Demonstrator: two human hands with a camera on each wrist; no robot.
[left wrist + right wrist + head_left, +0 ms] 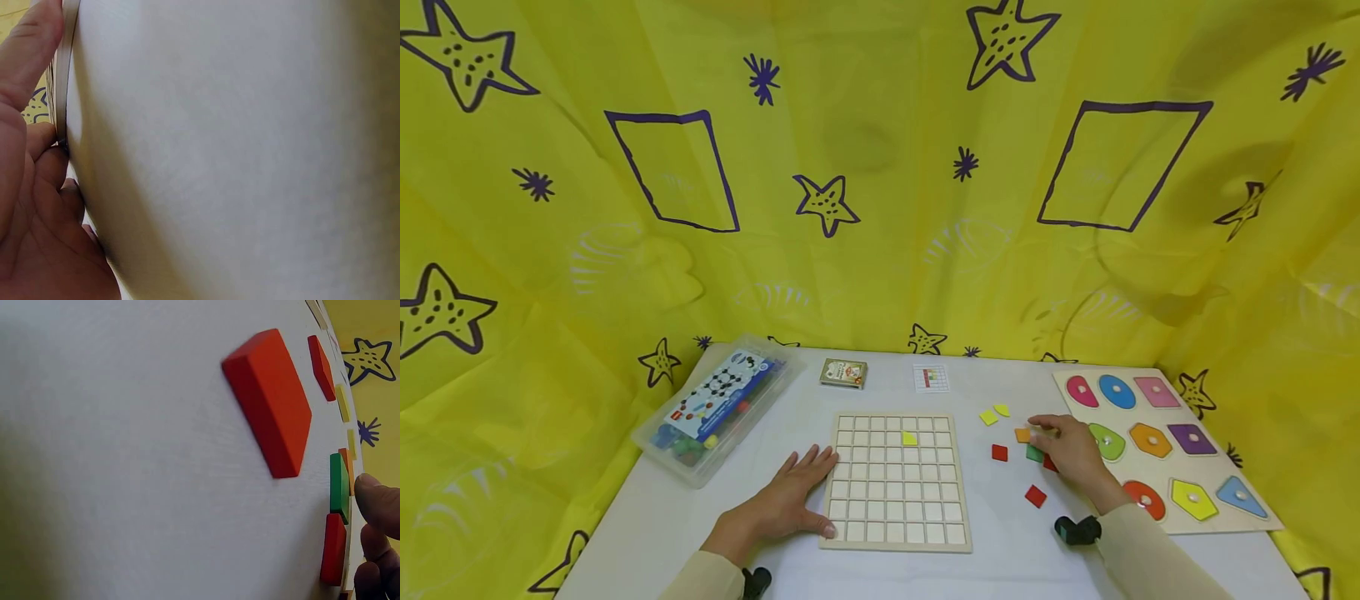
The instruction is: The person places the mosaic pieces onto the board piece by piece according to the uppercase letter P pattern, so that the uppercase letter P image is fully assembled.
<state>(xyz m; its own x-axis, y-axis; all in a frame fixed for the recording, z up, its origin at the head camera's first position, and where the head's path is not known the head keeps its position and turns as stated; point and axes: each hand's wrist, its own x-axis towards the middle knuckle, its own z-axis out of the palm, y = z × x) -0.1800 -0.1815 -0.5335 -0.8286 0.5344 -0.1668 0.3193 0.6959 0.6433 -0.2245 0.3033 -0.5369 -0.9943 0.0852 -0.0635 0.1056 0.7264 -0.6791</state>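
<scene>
A wooden grid board [897, 548] lies flat, one yellow tile [910, 438] in an upper cell. My left hand [786, 500] rests at its left side, fingers spread near the edge and thumb at the lower-left corner. Among loose tiles right of the board, my right hand [1070, 450] hovers low. Its thumb [375, 499] is right at an orange tile [1022, 435], with a green tile [338, 487] and a red tile [334, 550] close by. Another red tile [270, 403] lies nearer the right wrist camera.
Two yellow tiles [988, 417] and more red tiles [1000, 452] lie beside the board. A shape puzzle board [1217, 518] is at the right. Behind stand a small card box [843, 373] and a pattern card [931, 378]; a clear plastic case [718, 408] sits at the left.
</scene>
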